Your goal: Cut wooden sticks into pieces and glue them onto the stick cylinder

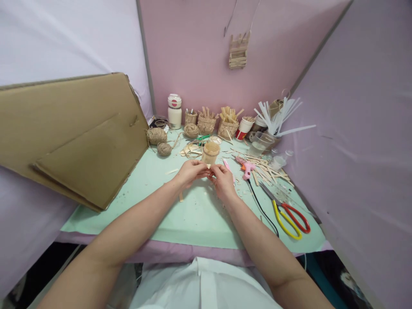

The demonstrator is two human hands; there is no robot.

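My left hand (193, 172) and my right hand (222, 180) meet over the middle of the table, fingertips nearly touching. Between them they pinch a small pale wooden piece (209, 166), mostly covered by the fingers. Right behind the fingertips stands a small round wooden cup (211, 151), upright. A pink utility knife (227, 166) lies just beyond my right hand, partly hidden by it. Further right rests a pink glue gun (247, 168), its black cord running toward the front edge.
Scissors with yellow and red handles (289, 216) lie at the right. Loose wooden strips (265, 169) are scattered behind them. A large cardboard sheet (80, 137) leans at the left. Twine balls (157, 135), stick-filled baskets (228, 128) and a white jar (174, 113) line the back.
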